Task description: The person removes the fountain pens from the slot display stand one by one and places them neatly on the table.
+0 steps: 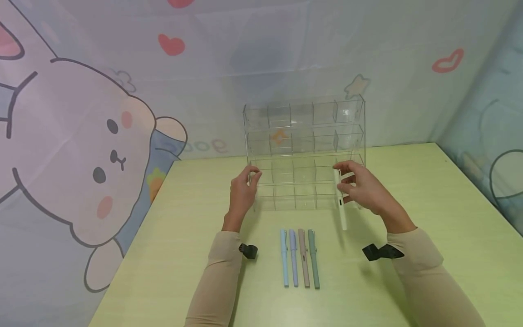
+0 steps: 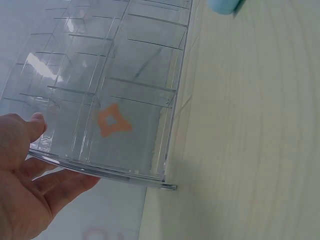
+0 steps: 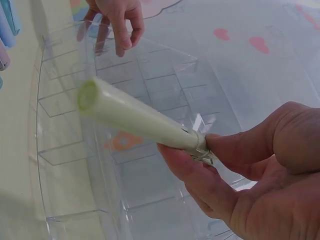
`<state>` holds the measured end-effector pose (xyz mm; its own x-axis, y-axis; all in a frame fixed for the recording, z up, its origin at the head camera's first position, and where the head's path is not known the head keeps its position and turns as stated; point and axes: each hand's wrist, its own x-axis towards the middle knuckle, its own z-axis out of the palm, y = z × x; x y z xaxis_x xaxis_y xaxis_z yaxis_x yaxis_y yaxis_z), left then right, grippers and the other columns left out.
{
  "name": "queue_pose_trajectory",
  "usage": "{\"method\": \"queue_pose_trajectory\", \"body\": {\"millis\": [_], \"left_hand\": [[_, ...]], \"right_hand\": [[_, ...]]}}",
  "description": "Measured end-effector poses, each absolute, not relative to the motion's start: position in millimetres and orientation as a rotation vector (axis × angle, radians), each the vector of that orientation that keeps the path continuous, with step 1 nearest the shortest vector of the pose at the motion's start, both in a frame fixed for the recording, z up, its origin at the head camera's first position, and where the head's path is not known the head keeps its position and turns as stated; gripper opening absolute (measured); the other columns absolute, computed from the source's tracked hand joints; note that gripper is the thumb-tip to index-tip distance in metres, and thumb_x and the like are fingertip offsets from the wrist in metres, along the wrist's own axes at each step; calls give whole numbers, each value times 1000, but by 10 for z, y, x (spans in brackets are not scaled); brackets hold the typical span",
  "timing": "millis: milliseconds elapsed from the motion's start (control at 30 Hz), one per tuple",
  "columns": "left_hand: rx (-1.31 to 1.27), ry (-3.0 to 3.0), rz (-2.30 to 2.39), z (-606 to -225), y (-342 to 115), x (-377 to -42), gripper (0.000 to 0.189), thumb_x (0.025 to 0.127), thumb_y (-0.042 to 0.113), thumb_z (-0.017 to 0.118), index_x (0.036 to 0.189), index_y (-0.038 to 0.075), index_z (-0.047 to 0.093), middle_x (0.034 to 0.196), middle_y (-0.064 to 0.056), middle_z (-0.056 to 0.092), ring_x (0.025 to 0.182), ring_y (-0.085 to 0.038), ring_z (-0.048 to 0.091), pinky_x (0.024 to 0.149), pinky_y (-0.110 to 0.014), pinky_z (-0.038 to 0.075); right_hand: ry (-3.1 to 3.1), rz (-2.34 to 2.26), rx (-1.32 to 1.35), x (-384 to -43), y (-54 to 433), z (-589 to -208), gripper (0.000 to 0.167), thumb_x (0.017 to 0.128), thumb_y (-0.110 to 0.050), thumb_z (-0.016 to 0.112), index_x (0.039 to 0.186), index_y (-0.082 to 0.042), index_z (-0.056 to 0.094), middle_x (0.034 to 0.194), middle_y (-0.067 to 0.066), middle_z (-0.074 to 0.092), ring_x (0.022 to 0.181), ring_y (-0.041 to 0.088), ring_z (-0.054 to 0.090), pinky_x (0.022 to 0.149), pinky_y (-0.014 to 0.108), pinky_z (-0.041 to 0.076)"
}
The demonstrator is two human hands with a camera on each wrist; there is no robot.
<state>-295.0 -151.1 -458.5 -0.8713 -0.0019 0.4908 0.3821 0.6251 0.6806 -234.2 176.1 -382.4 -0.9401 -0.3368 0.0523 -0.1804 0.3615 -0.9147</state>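
Observation:
A white pen (image 1: 341, 204) hangs nearly upright in front of a clear pen rack (image 1: 304, 200), pinched between the thumb and fingers of my right hand (image 1: 363, 188). In the right wrist view the pen (image 3: 135, 115) points away from the fingers, its clip close to them. My left hand (image 1: 244, 193) grips the rack's left side. Seen from the left wrist, the thumb lies over the front of the rack (image 2: 172, 115) and the fingers (image 2: 67, 185) go behind its side panel. Light blue (image 1: 284, 259), lavender (image 1: 293, 259), brown (image 1: 304, 259) and green (image 1: 313, 259) pens lie side by side before the rack.
The rack has several tiers split into compartments and stands near the back of the pale yellow-green table (image 1: 163, 272). A printed curtain (image 1: 261, 54) with a cartoon animal hangs behind it. Small black cameras (image 1: 249, 250) are strapped to both wrists.

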Motion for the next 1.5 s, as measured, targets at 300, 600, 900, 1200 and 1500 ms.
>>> {"method": "queue_pose_trajectory", "body": {"millis": [300, 600, 900, 1200, 1500], "left_hand": [[-303, -2401, -1156, -4585, -1509, -2949, 24, 103, 29, 59, 113, 9, 68, 61, -4, 46, 53, -14, 29, 46, -29, 26], [-304, -2394, -1159, -4591, -1513, -2945, 23, 103, 30, 60, 112, 11, 68, 59, -4, 44, 53, -13, 29, 45, -28, 25], [-304, -2401, -1152, -4585, -1515, -2940, 22, 103, 30, 59, 112, 12, 68, 62, -8, 48, 51, -13, 26, 45, -28, 24], [-301, -2400, -1170, -4584, -1515, -2932, 18, 103, 28, 60, 111, 14, 68, 62, -5, 46, 53, -13, 28, 46, -28, 25], [-309, -2395, -1162, -4588, -1521, -2943, 18, 103, 29, 60, 111, 14, 68, 65, -7, 53, 53, -13, 29, 46, -29, 26]], "right_hand": [[2365, -1631, -440, -2350, 1796, -3866, 48, 102, 3, 50, 147, 4, 33, 141, 28, 33, 122, 42, 44, 78, 40, 57], [2227, -1626, -423, -2357, 1777, -3953, 49, 100, 6, 51, 145, 12, 31, 138, 30, 31, 109, 37, 48, 78, 42, 57], [2129, -1570, -433, -2397, 1745, -4056, 49, 98, 8, 53, 141, 14, 32, 126, 27, 37, 101, 34, 51, 77, 43, 57], [2078, -1504, -410, -2445, 1725, -4177, 54, 94, 6, 57, 140, 14, 30, 127, 29, 36, 106, 40, 52, 77, 45, 57], [2060, -1417, -415, -2474, 1709, -4261, 51, 92, 9, 56, 140, 13, 38, 126, 27, 37, 102, 33, 48, 75, 45, 57]]}}
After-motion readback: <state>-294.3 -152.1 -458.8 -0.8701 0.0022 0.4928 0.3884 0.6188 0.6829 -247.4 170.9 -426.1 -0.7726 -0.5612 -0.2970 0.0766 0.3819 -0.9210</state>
